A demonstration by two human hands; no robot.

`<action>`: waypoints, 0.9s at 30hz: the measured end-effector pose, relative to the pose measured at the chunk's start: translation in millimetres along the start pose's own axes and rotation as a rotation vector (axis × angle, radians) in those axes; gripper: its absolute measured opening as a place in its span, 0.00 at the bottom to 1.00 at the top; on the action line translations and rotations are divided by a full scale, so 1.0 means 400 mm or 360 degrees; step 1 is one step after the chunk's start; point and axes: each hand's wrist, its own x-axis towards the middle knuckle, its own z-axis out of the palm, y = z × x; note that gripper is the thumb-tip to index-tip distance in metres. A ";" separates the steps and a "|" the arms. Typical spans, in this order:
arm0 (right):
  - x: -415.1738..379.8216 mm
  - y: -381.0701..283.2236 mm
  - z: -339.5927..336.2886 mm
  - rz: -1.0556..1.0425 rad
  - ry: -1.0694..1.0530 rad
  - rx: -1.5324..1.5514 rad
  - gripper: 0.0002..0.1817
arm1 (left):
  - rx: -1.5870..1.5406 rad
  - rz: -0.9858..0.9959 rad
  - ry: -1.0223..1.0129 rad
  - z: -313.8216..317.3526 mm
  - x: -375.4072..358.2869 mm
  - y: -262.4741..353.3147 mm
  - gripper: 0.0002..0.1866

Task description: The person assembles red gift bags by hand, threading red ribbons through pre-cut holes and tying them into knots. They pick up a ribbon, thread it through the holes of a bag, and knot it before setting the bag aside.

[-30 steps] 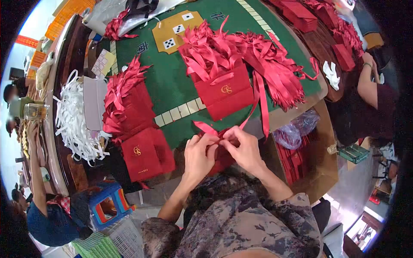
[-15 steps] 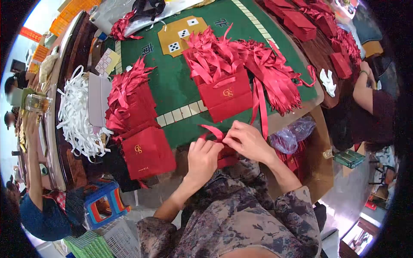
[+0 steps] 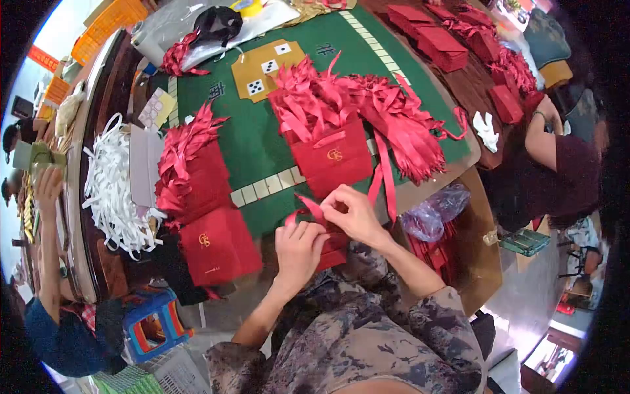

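My left hand [image 3: 298, 253] is closed on a red ribbon at the top of a red bag [image 3: 333, 251] in front of my lap. Close to its right, my right hand [image 3: 352, 213] pinches the same ribbon [image 3: 308, 206], whose end sticks up between the hands. Just beyond them lies a stack of red bags [image 3: 333, 157] with gold lettering and red ribbons on top. Left of my hands is another red bag pile [image 3: 220, 246]. A loose bundle of red ribbons [image 3: 410, 134] lies on the green table top [image 3: 252, 138].
White strips [image 3: 118, 190] fill a box at the left. A co-worker's arm [image 3: 49, 249] is at far left; another person [image 3: 558, 164] sits at the right. A cardboard box [image 3: 482, 243] with plastic and red bags stands right of my lap. A blue stool [image 3: 154, 325] is at lower left.
The view has shifted slightly. My right hand has turned and lifted a little from my left, and the ribbon end between them stands in a different position.
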 end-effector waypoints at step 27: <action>-0.136 -0.117 -0.119 -0.0226 -0.0081 -0.0531 0.08 | -0.0730 -0.0214 -0.0156 0.001 0.010 0.081 0.18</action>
